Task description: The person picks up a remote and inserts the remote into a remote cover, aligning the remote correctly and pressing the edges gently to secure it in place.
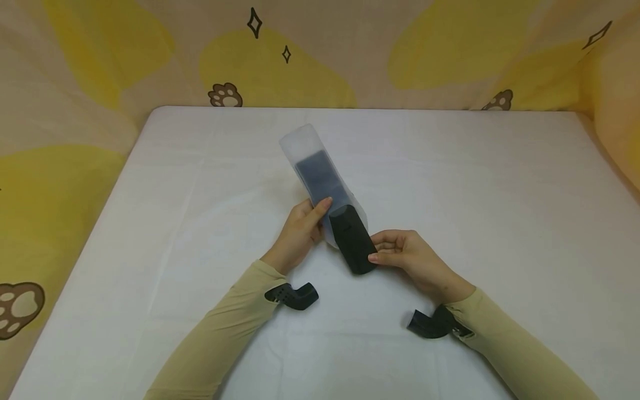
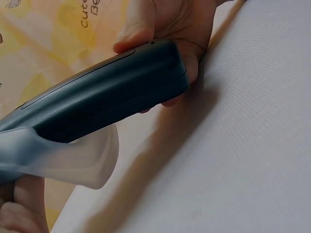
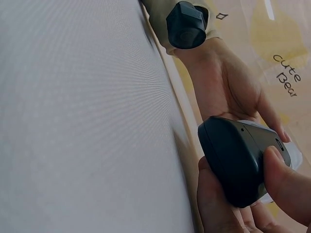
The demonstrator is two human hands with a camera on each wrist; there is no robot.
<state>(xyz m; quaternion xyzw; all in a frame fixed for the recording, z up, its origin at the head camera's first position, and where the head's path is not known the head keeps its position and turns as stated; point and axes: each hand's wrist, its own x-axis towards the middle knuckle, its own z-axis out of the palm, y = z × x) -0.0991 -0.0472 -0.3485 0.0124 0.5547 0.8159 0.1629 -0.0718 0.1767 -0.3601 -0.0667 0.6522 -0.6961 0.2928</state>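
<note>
A black remote control (image 1: 353, 240) sits partly inside a translucent soft cover (image 1: 304, 141), its dark body showing through the clear material. The near end of the remote is bare and sticks out of the cover's opening. My left hand (image 1: 299, 228) grips the cover along its left side, thumb on top. At the bare end, my right hand (image 1: 412, 258) pinches the remote between thumb and fingers. In the left wrist view the remote (image 2: 112, 92) slants up out of the cover's loose flap (image 2: 92, 165). The right wrist view shows the end of the remote (image 3: 233, 160) close up.
A white-covered table (image 1: 200, 333) lies under both hands. Behind it hangs a yellow and beige patterned cloth (image 1: 375, 50), which continues down the left and right sides. Black wrist mounts (image 1: 300, 297) stick out from both sleeves, low over the table.
</note>
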